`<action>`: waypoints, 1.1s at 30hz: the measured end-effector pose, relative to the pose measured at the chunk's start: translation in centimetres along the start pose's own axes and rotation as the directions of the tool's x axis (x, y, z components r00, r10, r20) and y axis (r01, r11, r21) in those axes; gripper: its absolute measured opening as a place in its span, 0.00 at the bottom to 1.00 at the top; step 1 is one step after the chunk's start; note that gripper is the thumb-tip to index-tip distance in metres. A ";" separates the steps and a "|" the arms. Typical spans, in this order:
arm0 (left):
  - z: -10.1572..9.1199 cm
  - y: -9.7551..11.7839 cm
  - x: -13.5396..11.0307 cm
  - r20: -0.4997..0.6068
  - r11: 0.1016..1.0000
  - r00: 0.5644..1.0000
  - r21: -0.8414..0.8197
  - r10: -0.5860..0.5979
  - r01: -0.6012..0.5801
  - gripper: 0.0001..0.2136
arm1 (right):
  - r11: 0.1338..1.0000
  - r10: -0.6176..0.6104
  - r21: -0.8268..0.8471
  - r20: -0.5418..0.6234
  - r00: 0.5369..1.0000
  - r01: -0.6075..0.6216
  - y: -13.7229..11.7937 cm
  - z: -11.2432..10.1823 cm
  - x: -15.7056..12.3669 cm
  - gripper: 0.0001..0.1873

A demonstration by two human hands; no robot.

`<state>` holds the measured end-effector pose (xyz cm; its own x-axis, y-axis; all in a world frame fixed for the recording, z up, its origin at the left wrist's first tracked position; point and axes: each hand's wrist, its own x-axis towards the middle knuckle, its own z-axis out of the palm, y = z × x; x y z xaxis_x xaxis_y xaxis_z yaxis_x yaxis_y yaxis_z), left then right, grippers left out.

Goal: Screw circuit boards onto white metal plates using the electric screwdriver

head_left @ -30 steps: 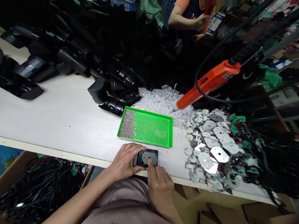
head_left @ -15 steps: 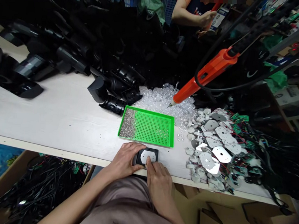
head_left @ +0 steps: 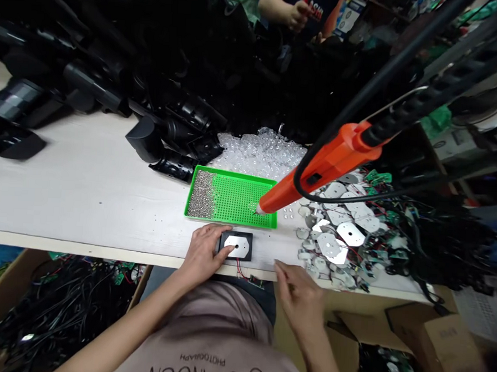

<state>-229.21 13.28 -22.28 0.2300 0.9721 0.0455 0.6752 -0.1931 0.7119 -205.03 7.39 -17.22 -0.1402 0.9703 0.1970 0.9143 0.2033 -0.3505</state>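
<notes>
My left hand (head_left: 203,253) grips a small black rectangular block (head_left: 249,254) at the table's front edge, its thumb pressing on the silvery-white plate (head_left: 241,242) that lies in it. Red wires run from the plate to a small green circuit board (head_left: 255,282) hanging over the edge. To the right, apart from the block, my right hand (head_left: 301,294) is loosely bent with the index finger reaching out; nothing shows in it. An orange electric screwdriver (head_left: 316,170) hangs tilted, its tip above the green tray (head_left: 230,223), which has small metal screws (head_left: 202,197) at its left end.
Clear plastic pieces (head_left: 258,150) are heaped behind the tray. White plates with wires and boards (head_left: 338,224) pile up at right. Black housings (head_left: 142,139) fill the back left. A co-worker's hand (head_left: 298,16) is across the table. Boxes (head_left: 444,340) stand below.
My right hand has left the plate and moved right. The screwdriver appears lower and nearer, over the tray. The board on red wires now shows below the block. My left hand keeps its grip.
</notes>
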 end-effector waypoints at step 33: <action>0.2 0.3 -0.2 0.001 0.999 1.000 0.037 0.009 -0.009 0.19 | 0.710 -0.317 -0.668 -0.021 0.948 0.223 10.4 -2.8 5.7 0.13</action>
<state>-228.90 13.05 -22.27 0.2370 0.9702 0.0509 0.6982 -0.2065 0.6854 -195.31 14.66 -17.21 -0.4149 0.8528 0.3172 0.8720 0.2731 0.4061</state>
